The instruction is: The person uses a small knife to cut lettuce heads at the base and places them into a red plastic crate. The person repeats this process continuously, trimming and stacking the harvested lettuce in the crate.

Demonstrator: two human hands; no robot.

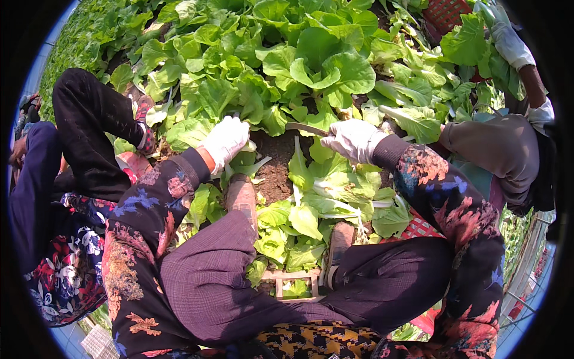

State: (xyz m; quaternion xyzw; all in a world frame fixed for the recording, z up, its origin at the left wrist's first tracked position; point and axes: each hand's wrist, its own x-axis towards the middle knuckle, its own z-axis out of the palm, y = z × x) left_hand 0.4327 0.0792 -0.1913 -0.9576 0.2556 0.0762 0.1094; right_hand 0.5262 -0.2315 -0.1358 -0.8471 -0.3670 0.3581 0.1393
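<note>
In a white glove, my left hand (228,140) is closed around a head of leafy greens (190,133). Its pale stem end shows beside my fingers, and the glove hides part of the plant. My right hand (354,140), also gloved, grips a knife (307,129) whose curved blade points left towards the standing leafy greens (323,67). Between my hands lies a patch of bare brown soil (274,168). Loose cut leaves (332,193) are strewn below my right hand.
My shoes (241,195) stand among the leaves, with a low wooden stool frame (291,274) between my legs. Red plastic baskets (419,225) (446,14) are at the right. Co-workers sit close on both sides; a gloved hand (511,45) at right holds greens.
</note>
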